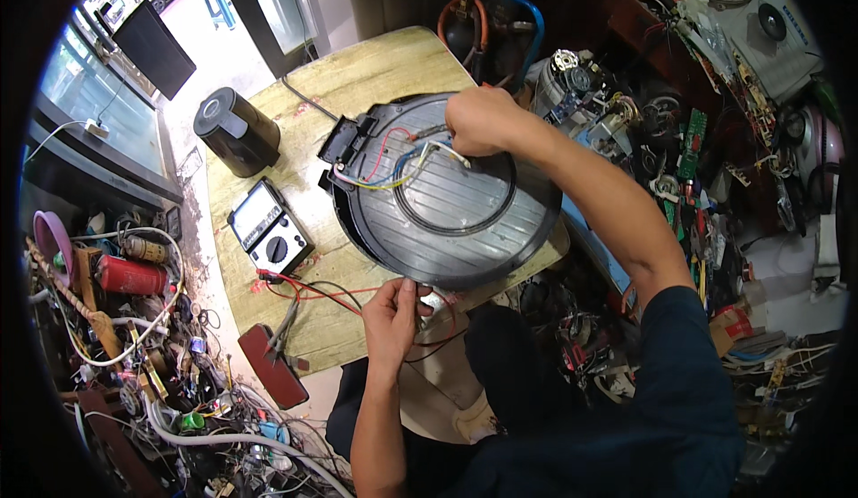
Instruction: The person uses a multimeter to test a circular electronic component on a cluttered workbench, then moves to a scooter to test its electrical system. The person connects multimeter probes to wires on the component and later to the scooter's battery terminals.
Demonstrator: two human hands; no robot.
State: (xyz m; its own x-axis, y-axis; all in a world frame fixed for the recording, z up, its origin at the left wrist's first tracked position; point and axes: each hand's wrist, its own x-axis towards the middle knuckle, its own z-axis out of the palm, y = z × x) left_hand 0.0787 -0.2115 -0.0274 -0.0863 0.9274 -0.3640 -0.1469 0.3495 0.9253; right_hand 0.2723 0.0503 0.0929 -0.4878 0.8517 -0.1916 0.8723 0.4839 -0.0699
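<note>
A round metal appliance base (456,248) with ribs, a dark ring and loose red, blue, yellow and white wires (393,181) lies on a wooden table (331,78). At its near edge, my left hand (393,319) grips the rim with thumb uppermost. My right hand (478,122) is curled over the far right part of the base, beside the wire ends; what its fingers hold is hidden. A black hinge housing (344,140) sits at the base's left. An analogue multimeter (273,225) lies left of it, with red and black leads (322,291) running toward my left hand.
A black lidded jug (241,140) stands at the table's back left; a dark red flat object (268,364) lies at its near left. Heaps of cables and parts (152,373) with a red cylinder (132,274) fill the left floor; circuit boards and appliance parts (693,140) crowd the right.
</note>
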